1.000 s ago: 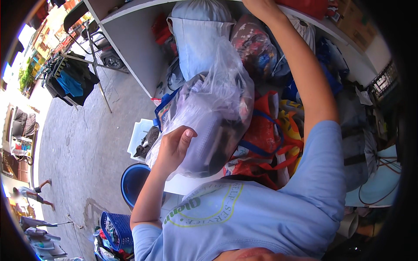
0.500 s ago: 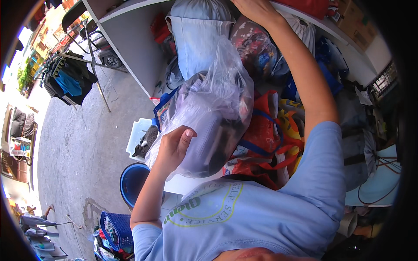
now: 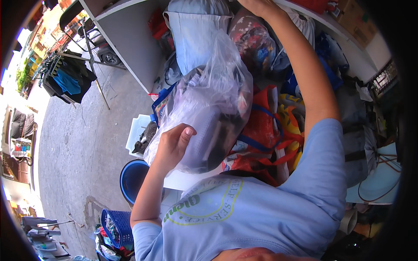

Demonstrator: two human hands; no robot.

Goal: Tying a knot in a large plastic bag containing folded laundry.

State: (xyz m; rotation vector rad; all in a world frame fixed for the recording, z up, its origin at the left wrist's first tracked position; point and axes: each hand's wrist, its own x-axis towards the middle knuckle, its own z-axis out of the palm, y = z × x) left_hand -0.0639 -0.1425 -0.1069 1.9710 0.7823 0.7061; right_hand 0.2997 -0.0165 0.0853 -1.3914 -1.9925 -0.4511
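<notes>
**Bulging clear bag cradled against a packed stall shelf**

Outdoors on grey pavement [image 3: 74,143], with a white shelf unit [image 3: 126,48] crammed full of bundles ahead, and the big item is the clear plastic bag [image 3: 209,100], held in front of the chest, just above a red-and-blue tote [image 3: 261,130]. It bulges with dark and pale folded things, film crinkled and glossy, neck gathered upward. It looks soft and shapeless, fairly bulky, probably slippery, so I'd judge the underside and the gathered neck the safest holds. Left hand [image 3: 172,145] presses its lower side, fingers [image 3: 185,132] curled on the film, supporting it. Right hand [image 3: 257,6] reaches up among the shelf bundles at the frame's top; whether it grips anything, I can't tell. Lower left, a blue bucket [image 3: 133,178] and a small blue basket [image 3: 115,224] sit on the ground.
</notes>
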